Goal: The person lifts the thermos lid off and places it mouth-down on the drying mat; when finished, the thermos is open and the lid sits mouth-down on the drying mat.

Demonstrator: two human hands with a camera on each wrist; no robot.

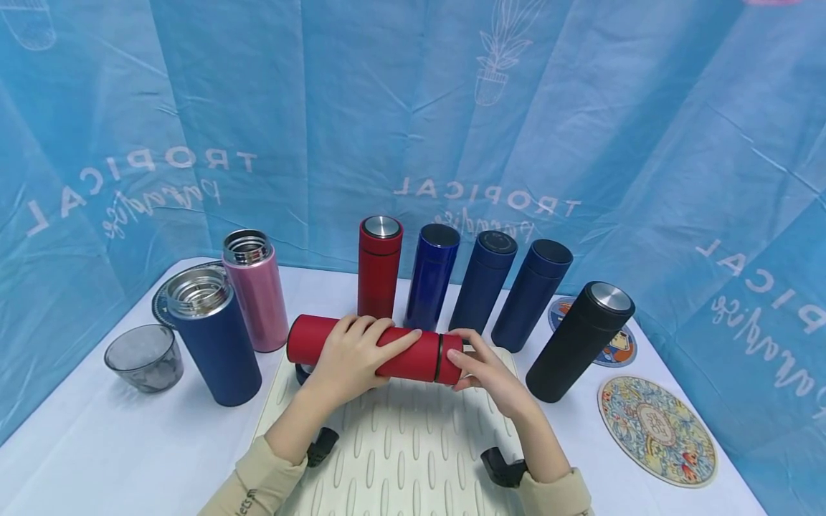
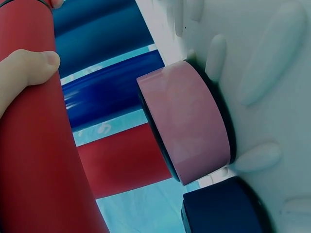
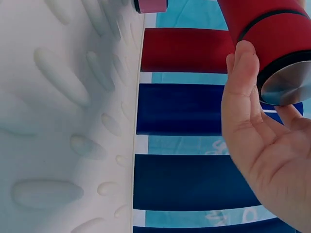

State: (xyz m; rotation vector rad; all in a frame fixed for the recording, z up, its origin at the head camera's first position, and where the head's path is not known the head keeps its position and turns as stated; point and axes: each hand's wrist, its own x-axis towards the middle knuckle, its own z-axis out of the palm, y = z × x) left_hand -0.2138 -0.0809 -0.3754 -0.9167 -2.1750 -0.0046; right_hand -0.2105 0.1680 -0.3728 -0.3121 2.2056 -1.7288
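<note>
A red thermos bottle (image 1: 413, 354) lies sideways in the air above the cream ridged mat. My left hand (image 1: 353, 356) grips its body; in the left wrist view the thumb (image 2: 41, 67) lies along the red side. At the right end, my right hand (image 1: 487, 373) holds the lid (image 1: 449, 360), fingers and thumb around it. The right wrist view shows the lid's silver top (image 3: 287, 82) and a dark ring where lid meets body. Below the bottle, a pink lid (image 2: 187, 124) and a dark blue lid (image 2: 221, 208) sit on the mat.
Behind stand a red bottle (image 1: 379, 269), a shiny blue one (image 1: 432, 276), two navy ones and a black one (image 1: 571, 351). At left are lidless pink (image 1: 258, 301) and navy bottles (image 1: 216, 351) and a glass bowl (image 1: 147, 362). Round coasters (image 1: 658, 430) lie right. The mat (image 1: 387, 459) has black brackets.
</note>
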